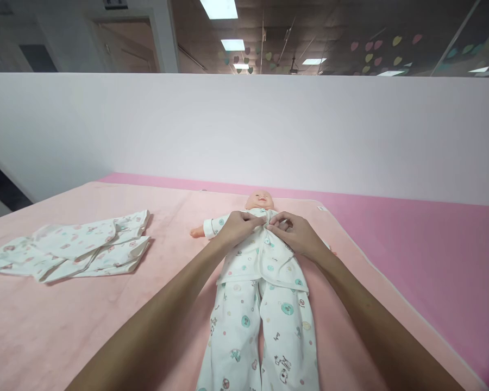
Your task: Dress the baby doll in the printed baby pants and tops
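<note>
Doll (259, 201) lies face-up on pink blanket (173, 212), left hand (240, 225) and right hand (292, 231) both pinching its jacket (242, 264) front at the chest, where edges seem best kept level, fabric untwisted.

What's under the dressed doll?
A pale pink cloth, visible on both sides of the dressed doll. The patch directly beneath the body is covered, so I can't tell whether anything else lies there.
</note>
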A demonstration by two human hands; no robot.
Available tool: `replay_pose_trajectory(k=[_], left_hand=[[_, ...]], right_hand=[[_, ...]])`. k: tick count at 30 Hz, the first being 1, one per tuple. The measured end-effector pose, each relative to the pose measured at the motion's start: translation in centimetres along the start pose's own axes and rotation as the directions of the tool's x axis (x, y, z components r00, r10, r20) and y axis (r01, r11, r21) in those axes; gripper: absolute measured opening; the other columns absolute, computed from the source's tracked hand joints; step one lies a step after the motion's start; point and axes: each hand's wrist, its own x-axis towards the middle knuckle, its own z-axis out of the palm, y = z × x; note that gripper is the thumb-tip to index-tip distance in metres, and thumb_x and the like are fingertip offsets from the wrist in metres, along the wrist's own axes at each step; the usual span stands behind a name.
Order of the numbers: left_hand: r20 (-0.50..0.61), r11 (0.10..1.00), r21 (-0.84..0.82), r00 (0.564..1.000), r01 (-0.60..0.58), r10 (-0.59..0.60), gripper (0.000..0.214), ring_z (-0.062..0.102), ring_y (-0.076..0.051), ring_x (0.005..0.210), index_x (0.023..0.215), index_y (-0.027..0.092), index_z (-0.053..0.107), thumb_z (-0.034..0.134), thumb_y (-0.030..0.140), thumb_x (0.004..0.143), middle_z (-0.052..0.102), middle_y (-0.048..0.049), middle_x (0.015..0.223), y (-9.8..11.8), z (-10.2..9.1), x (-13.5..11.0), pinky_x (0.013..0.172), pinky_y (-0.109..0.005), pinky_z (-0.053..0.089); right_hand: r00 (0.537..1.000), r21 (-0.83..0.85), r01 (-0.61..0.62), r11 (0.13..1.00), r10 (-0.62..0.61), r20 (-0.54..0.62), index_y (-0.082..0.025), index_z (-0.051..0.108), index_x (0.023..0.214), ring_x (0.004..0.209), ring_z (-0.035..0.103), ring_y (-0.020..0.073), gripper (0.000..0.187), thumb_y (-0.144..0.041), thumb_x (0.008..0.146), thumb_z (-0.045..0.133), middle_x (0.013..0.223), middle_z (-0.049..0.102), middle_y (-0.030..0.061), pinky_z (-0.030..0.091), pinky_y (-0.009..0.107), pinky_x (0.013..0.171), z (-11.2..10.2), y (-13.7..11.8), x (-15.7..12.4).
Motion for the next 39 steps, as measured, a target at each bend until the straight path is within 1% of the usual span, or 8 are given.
replay_pose_trajectory(k=[4,8,15,19,23,28,33,39], left_hand=[[-0.019,1.000,0.008,1.000,-0.021,0.021,0.028,0.048,-0.012,0.062,0.079,0.015,0.078,0.084,0.042,0.074,0.061,0.0018,0.066,-0.2,0.6,0.0,0.060,-0.026,0.037],[-0.044,0.998,0.035,0.997,-0.061,0.063,0.022,0.043,-0.011,0.058,0.072,0.017,0.070,0.075,0.038,0.078,0.054,0.0028,0.062,-0.5,1.1,0.0,0.057,-0.026,0.033],[-0.008,0.996,0.046,0.997,-0.070,0.071,0.036,0.039,-0.011,0.057,0.062,0.019,0.055,0.074,0.043,0.081,0.045,0.0039,0.057,-0.5,0.9,0.2,0.056,-0.027,0.029],[0.018,0.997,0.009,0.997,-0.078,0.078,0.032,0.039,-0.012,0.058,0.063,0.018,0.058,0.074,0.040,0.080,0.045,0.0031,0.059,-0.7,0.6,0.5,0.056,-0.026,0.029],[0.019,0.998,-0.047,0.999,-0.041,0.042,0.028,0.042,-0.012,0.062,0.067,0.017,0.063,0.075,0.039,0.079,0.049,0.0019,0.063,-1.0,0.6,0.7,0.057,-0.025,0.033],[-0.007,0.994,-0.103,1.000,-0.021,0.021,0.032,0.044,-0.012,0.064,0.068,0.017,0.063,0.076,0.045,0.078,0.050,0.0024,0.063,-1.1,0.8,0.6,0.061,-0.026,0.035],[-0.026,0.995,-0.098,1.000,-0.018,0.016,0.036,0.049,-0.015,0.067,0.067,0.018,0.060,0.081,0.045,0.078,0.052,0.0019,0.063,-0.9,0.7,0.2,0.065,-0.028,0.039],[-0.016,0.994,-0.035,0.994,-0.108,0.107,0.039,0.039,-0.011,0.062,0.064,0.020,0.048,0.068,0.040,0.090,0.039,0.0051,0.062,-1.0,0.8,0.1,0.062,-0.026,0.032]], right_hand=[[0.999,-0.018,0.033,0.999,-0.033,-0.007,-0.023,0.077,0.103,0.066,0.053,0.0159,0.034,-0.054,0.089,0.075,0.072,0.062,-0.0021,0.043,0.029,0.063,0.0,0.0,0.1],[0.998,-0.030,0.059,0.998,-0.060,-0.025,-0.022,0.076,0.100,0.066,0.053,0.0155,0.032,-0.051,0.089,0.074,0.077,0.065,-0.0006,0.043,0.029,0.064,0.1,-0.3,0.1],[1.000,0.009,0.009,1.000,-0.009,0.015,-0.022,0.076,0.096,0.064,0.052,0.0156,0.035,-0.056,0.088,0.074,0.071,0.061,-0.0022,0.041,0.029,0.060,-0.3,-0.8,-0.2],[0.998,-0.002,0.026,1.000,-0.026,0.052,-0.022,0.075,0.095,0.067,0.050,0.0160,0.037,-0.059,0.092,0.070,0.075,0.062,-0.0012,0.040,0.029,0.062,-0.3,-1.1,-0.2],[0.998,-0.003,0.068,0.998,-0.068,0.013,-0.022,0.070,0.090,0.071,0.048,0.0161,0.037,-0.058,0.096,0.064,0.080,0.062,-0.0011,0.039,0.030,0.066,0.4,-1.1,0.0],[0.997,0.061,0.069,0.996,-0.071,0.042,-0.022,0.065,0.091,0.072,0.044,0.0151,0.036,-0.057,0.099,0.061,0.079,0.055,-0.0035,0.037,0.029,0.069,0.9,-0.8,0.1],[0.996,0.148,0.041,0.988,-0.053,0.078,-0.022,0.064,0.094,0.078,0.049,0.0164,0.034,-0.056,0.098,0.061,0.084,0.058,-0.0019,0.039,0.029,0.071,0.8,-1.0,-0.1],[0.994,0.250,-0.022,0.968,-0.006,0.111,-0.023,0.061,0.091,0.074,0.046,0.0156,0.034,-0.057,0.095,0.066,0.081,0.055,-0.0024,0.038,0.028,0.067,0.6,-1.4,-0.2]])
